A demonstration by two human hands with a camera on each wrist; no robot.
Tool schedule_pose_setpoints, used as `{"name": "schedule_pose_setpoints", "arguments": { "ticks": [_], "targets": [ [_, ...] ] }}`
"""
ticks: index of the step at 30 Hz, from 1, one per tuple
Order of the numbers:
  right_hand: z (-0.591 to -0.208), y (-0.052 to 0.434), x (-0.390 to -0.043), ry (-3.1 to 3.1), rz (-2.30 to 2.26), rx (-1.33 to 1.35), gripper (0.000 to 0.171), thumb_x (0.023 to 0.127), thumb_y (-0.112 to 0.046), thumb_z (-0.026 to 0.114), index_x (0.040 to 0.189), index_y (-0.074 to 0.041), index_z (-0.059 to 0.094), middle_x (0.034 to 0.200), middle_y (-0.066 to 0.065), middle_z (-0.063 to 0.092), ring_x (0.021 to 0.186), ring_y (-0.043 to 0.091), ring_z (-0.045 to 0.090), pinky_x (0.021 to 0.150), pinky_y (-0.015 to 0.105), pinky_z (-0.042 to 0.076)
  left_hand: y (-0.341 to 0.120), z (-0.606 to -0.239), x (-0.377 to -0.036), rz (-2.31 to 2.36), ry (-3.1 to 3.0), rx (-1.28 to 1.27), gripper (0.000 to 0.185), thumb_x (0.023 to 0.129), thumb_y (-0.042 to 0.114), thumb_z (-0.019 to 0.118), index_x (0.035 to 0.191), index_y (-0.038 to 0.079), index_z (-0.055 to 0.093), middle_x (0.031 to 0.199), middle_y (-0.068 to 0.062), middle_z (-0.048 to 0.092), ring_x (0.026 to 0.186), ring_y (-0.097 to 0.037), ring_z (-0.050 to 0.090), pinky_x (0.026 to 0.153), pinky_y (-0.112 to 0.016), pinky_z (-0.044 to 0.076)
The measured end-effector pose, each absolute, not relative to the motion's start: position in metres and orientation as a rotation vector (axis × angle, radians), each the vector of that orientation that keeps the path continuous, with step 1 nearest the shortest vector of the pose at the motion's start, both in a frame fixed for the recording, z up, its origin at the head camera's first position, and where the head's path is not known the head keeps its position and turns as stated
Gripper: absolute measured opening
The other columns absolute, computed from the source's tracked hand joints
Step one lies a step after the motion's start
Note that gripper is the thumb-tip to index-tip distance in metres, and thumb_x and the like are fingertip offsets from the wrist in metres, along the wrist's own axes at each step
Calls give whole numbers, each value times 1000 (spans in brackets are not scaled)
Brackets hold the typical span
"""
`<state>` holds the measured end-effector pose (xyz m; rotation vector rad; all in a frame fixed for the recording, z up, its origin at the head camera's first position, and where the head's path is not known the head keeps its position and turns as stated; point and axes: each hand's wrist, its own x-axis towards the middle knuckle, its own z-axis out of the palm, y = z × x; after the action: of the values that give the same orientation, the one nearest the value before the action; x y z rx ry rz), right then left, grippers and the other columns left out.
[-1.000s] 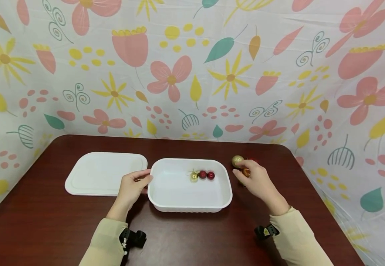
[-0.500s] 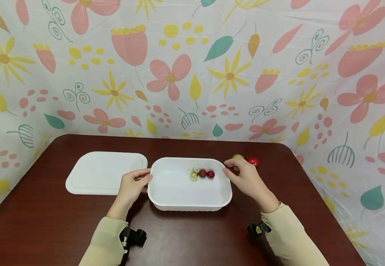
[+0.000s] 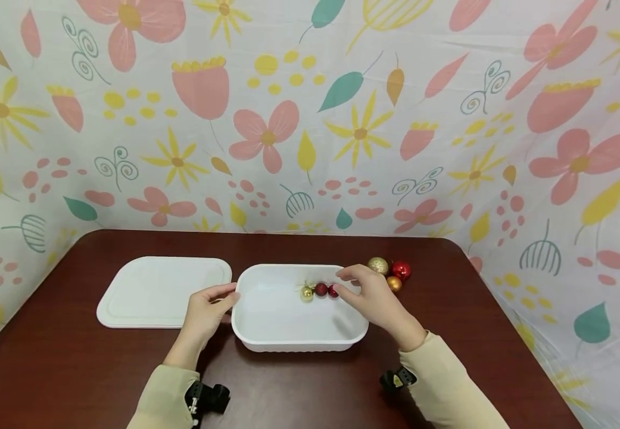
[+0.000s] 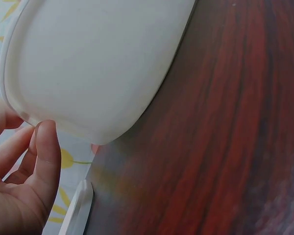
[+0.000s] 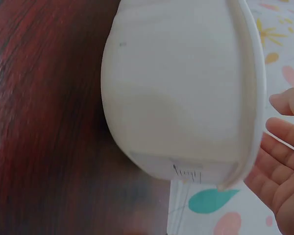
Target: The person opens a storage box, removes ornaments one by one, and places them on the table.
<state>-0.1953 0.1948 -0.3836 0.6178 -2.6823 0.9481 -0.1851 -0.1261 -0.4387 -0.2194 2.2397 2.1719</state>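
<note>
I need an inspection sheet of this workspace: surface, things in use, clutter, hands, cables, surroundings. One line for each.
Surface: dark red-brown wooden table, glossy.
Things in use: white tray, open, holds a gold bauble and two red baubles in a row; white lid lies flat to its left.
Clutter: three loose baubles (gold, red, orange) on the table right of the tray.
Hands: left hand grips the tray's left rim; right hand is over the tray's right end, fingertips at the red baubles, grip unclear.
Cables: nothing seen; black wrist mounts on both sleeves.
Surroundings: flower-patterned cloth behind and beside the table.
</note>
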Motion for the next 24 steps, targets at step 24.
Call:
{"name": "schedule_pose_setpoints", "arguments": {
  "ticks": [24],
  "targets": [
    [-390,169,-207,-2770,909,821,31,84,-15,72,110,0,66,107,13,65,97,28,64,82,38,56,-124,-439,-186,2175,2248,-227,36,86,8,68,119,-5,62,93,-5,69,69,-11,65,57,-25,57]
  ]
}}
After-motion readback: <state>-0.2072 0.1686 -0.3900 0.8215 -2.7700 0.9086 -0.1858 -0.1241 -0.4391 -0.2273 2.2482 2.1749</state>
